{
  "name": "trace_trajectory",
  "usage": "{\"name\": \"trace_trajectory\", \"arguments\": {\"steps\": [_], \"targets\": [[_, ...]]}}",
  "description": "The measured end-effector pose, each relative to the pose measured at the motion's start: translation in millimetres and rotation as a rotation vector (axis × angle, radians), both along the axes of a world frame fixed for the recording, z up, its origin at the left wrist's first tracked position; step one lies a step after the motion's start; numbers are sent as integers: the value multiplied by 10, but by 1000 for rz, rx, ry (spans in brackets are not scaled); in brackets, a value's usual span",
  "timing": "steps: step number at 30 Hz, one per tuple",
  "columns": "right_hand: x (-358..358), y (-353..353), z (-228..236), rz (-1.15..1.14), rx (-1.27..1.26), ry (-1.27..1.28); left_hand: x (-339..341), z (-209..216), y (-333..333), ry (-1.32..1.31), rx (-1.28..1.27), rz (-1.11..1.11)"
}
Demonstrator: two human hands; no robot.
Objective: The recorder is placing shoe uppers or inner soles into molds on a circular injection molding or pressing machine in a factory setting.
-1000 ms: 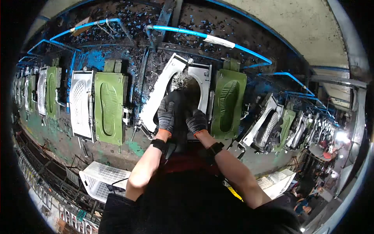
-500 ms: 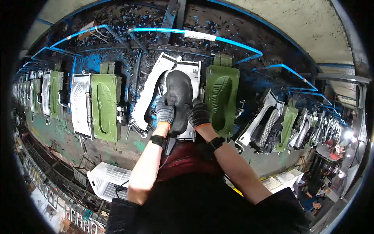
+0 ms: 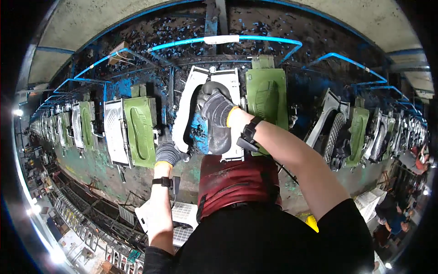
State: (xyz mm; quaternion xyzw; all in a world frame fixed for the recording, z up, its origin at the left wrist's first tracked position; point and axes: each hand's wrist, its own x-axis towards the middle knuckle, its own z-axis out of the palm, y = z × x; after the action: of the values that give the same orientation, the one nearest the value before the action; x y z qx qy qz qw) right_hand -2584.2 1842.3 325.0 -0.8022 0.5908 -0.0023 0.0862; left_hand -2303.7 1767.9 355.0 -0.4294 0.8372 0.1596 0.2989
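A black foot-shaped shoe last (image 3: 220,139) lies sole-side along the right half of a white metal mould frame (image 3: 186,107). My right hand (image 3: 218,108), in a grey knit glove, bends its fingers over the last's upper part and hides much of it. At the lower end of the frame's left half, my left hand (image 3: 167,153), gloved the same way, has its fingers curled against the frame's end by a small metal knob. Part of its grip is hidden. Right of the frame stands a green mould plate (image 3: 268,105) with a sole-shaped hollow.
More green plates (image 3: 140,130) and white metal moulds (image 3: 116,130) stand in a row to the left and right. A blue pipe rail (image 3: 182,43) runs behind them. A white plastic crate (image 3: 183,217) sits low by my left forearm. People (image 3: 397,221) are far right.
My left hand has left the shoe last for the frame's lower end. My right hand has moved up and left over the last. The frame's left half stands nearer the right half.
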Motion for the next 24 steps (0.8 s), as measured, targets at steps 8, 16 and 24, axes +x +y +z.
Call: {"name": "trace_trajectory", "arguments": {"steps": [8,16,24], "targets": [[287,-70,103,-142,312,143,442,-900,499,433,-410,-280],[1276,1180,-36,-869,-44,-287,-736,-165,445,562,145,-11],[1837,1742,54,-856,399,-252,-1683,-801,581,966,-361,-319]]}}
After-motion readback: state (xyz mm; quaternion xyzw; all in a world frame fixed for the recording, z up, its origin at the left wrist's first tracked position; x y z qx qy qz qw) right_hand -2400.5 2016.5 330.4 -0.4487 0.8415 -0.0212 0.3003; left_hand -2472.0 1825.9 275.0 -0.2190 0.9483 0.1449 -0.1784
